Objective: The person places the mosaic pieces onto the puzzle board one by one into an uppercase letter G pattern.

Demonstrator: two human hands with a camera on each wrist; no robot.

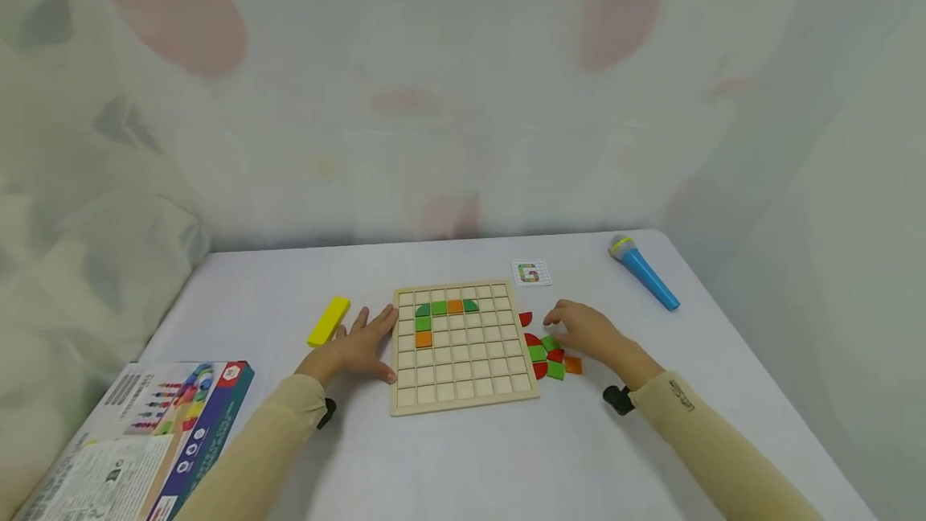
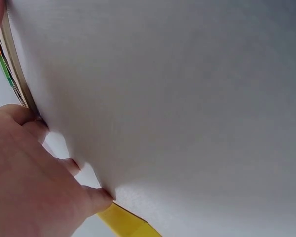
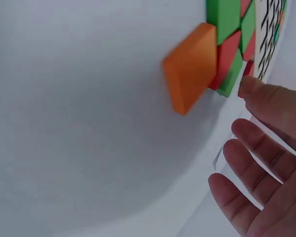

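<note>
The wooden grid board (image 1: 463, 348) lies flat in the middle of the desk (image 1: 463, 457), with a few green and orange tiles already seated in its upper rows. We judge it stiff, light and a little prone to sliding on the smooth cover, so its left and right edges look like the best places to take hold.

At the far left a game box (image 1: 145, 441) overhangs the desk's corner, and a yellow block (image 1: 329, 321) lies nearer the board. Our left hand (image 1: 358, 348) rests flat just right of that block, fingers straight and spread, the tips touching the board's left edge and holding nothing.

Right of the board sits a loose pile of tiles (image 1: 551, 356), red, green and orange. Our right hand (image 1: 589, 332) hovers over it, fingers relaxed and slightly parted, gripping nothing. A pattern card (image 1: 530, 272) and a blue toy microphone (image 1: 644, 272) lie beyond.
</note>
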